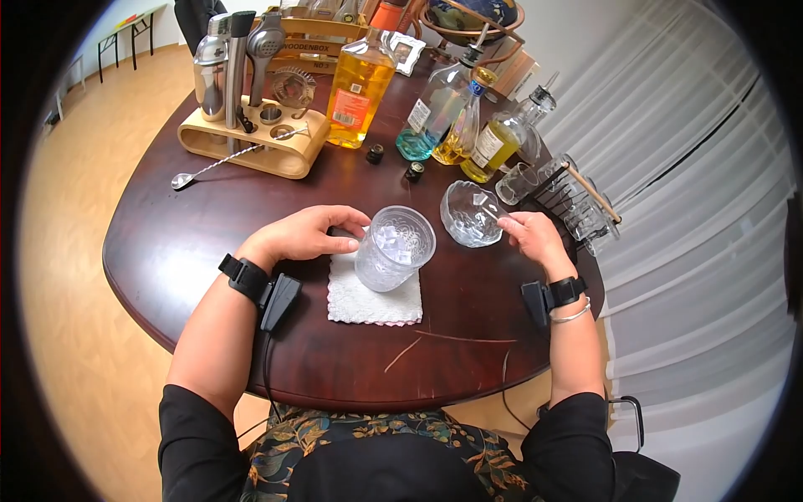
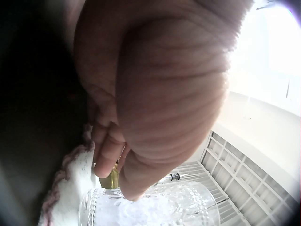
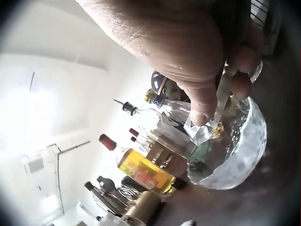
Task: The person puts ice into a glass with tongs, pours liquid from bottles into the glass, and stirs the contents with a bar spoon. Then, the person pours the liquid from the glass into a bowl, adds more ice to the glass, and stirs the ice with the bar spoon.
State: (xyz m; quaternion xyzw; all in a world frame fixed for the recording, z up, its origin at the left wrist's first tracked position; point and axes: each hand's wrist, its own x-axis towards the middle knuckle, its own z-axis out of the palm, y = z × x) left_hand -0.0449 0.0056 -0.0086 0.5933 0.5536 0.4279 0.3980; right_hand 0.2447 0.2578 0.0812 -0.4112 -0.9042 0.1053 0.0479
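Note:
A clear patterned glass (image 1: 391, 251) with ice in it stands on a white folded cloth (image 1: 343, 301). My left hand (image 1: 305, 234) is at the glass's left side, thumb tip and fingertips right at its wall, not wrapped round it. In the left wrist view the thumb (image 2: 134, 188) overlaps the glass (image 2: 155, 207). To the right, my right hand (image 1: 535, 236) is at the rim of a clear glass bowl (image 1: 458, 216) with ice-like pieces inside. Its thumb and fingers pinch a clear, strip-like utensil (image 3: 203, 132) over the bowl; its exact kind I cannot tell.
A wooden bar-tool stand (image 1: 293, 167) is at the back left, a twisted bar spoon (image 1: 222, 166) leaning on it. Behind stand an amber bottle (image 1: 360, 88) and several other bottles. Two dark caps (image 1: 375, 154) lie before them. A rack of glasses (image 1: 585, 205) borders the right edge.

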